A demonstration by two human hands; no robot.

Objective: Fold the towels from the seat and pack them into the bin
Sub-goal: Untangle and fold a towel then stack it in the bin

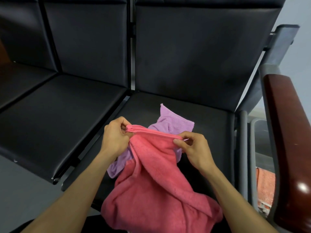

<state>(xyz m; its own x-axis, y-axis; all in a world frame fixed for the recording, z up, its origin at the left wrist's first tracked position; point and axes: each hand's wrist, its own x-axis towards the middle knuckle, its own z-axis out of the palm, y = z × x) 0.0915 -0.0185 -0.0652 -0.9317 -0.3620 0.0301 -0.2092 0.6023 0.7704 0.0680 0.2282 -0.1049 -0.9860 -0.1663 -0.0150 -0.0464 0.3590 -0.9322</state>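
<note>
Both hands work one hem of the pink towel (156, 179): the left hand (116, 138) pinches the bunched end of that hem, and the right hand (193, 148) pinches it further along, so the edge runs taut between them while the rest hangs in loose twists toward the person's lap. The purple towel (170, 121) lies crumpled on the seat (210, 115) just behind, partly under the pink one. The step in hand looks like finding the corners before folding. To do it well, each hand should probably slide outward along the hem until it reaches a true corner, then lift and shake so the twists drop out; folding with the cloth still rolled would give a lumpy bundle. Keep the pink cloth from dragging the purple one off the seat. No bin is in view.
</note>
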